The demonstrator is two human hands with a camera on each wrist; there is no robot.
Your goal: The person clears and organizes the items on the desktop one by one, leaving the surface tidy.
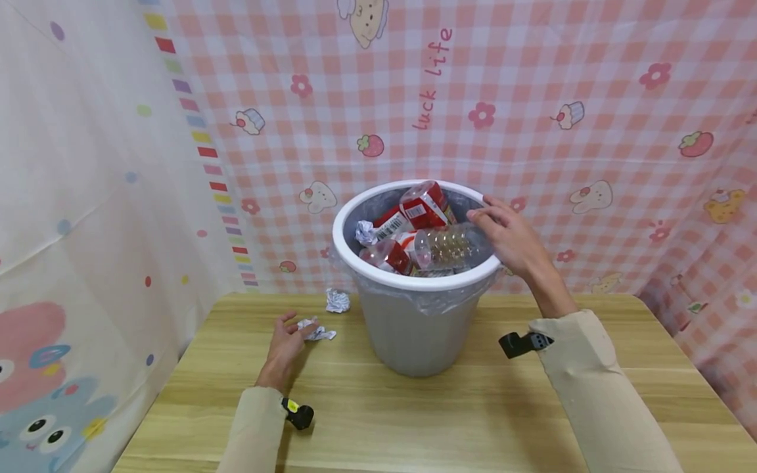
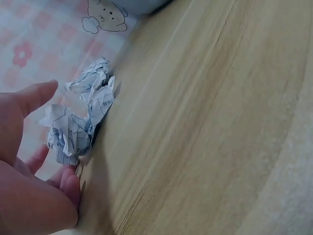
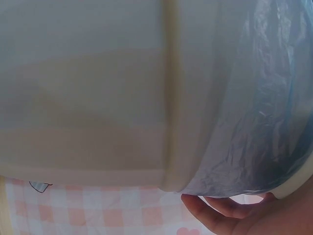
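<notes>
A grey trash can (image 1: 416,328) with a white rim stands on the wooden table, lined with a clear plastic bag (image 3: 254,112). My right hand (image 1: 513,240) grips its rim at the right side, thumb inside and fingers outside. In the left wrist view, a crumpled piece of paper (image 2: 71,129) lies between the spread thumb and fingers of my left hand (image 2: 34,181). The thumb is apart from the paper; the lower fingers are close to it, and contact is unclear. Another crumpled paper ball (image 1: 338,301) sits farther back, beside the can.
Inside the can are a clear plastic bottle (image 1: 452,246), red-labelled bottles (image 1: 424,205) and a paper ball (image 1: 365,232). A pink checked cloth (image 1: 414,85) hangs behind the table (image 1: 355,420), and a white patterned cloth (image 1: 89,217) hangs at the left.
</notes>
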